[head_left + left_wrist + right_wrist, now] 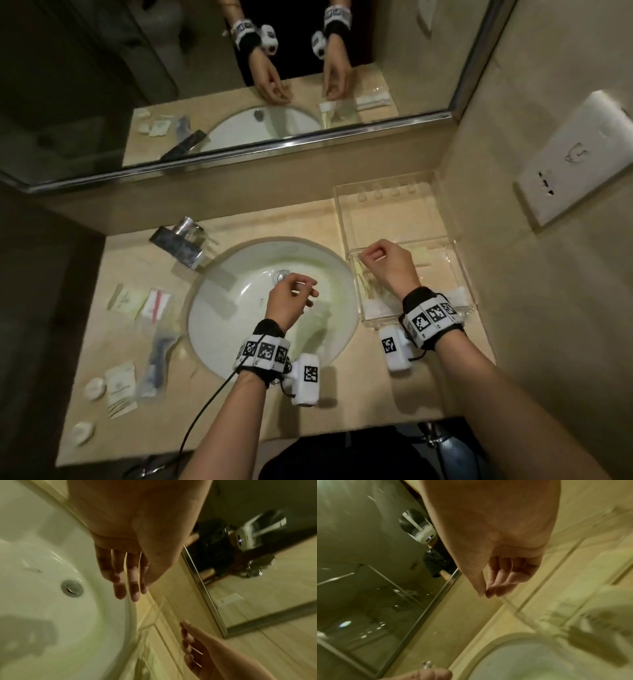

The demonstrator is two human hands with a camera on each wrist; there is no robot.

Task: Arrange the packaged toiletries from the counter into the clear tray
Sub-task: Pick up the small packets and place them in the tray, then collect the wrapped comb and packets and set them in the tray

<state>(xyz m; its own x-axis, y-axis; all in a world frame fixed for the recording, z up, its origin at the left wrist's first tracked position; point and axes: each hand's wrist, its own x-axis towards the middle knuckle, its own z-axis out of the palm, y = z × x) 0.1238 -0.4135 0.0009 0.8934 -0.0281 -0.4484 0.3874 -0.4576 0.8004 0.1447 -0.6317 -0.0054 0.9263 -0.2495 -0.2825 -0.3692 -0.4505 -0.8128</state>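
Note:
The clear tray point(470, 274) stands on the counter right of the sink, with white packets point(373, 306) at its near end and a pale one point(422, 255) further in. My right hand point(375, 255) hovers over the tray, fingers loosely curled, thumb tip near the fingertips point(489, 593); I see nothing in it. My left hand point(301, 291) hangs over the sink point(239, 329), fingers relaxed point(132, 588) and empty. Left of the sink lie a green-white packet point(125, 301), a red-white packet point(157, 303), a dark item in clear wrap point(159, 359), a white packet point(120, 383) and two round white pieces point(95, 389).
A chrome faucet point(185, 240) stands at the sink's back left. A mirror point(239, 85) runs along the back wall. The right wall close beside the tray carries a white socket plate point(582, 154). The counter's front edge point(342, 428) is near my body.

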